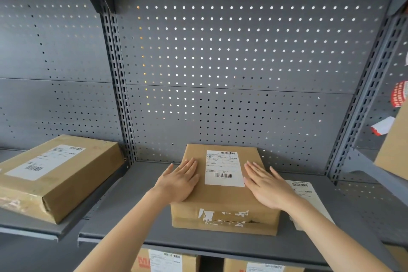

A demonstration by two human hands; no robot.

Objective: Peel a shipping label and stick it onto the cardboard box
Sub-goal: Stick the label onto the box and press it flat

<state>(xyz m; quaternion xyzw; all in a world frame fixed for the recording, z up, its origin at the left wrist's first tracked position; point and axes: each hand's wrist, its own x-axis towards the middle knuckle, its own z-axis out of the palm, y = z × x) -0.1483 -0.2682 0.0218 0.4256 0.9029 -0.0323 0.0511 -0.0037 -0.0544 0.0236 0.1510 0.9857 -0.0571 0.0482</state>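
The box (pixel 223 196) sits on the grey shelf (pixel 136 212), with the label (pixel 223 168) flat on its top face. Our left hand (pixel 180 181) and right hand (pixel 266 187) lie open and flat on the cardboard, one each side of the label, gripping nothing. To seat the label well, we press from its centre outward, firming down edges and corners.

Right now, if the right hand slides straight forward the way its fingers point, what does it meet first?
Probably the shipping label on the cardboard box: the right hand lies flat, fingers angled toward the label's right edge, almost touching it.
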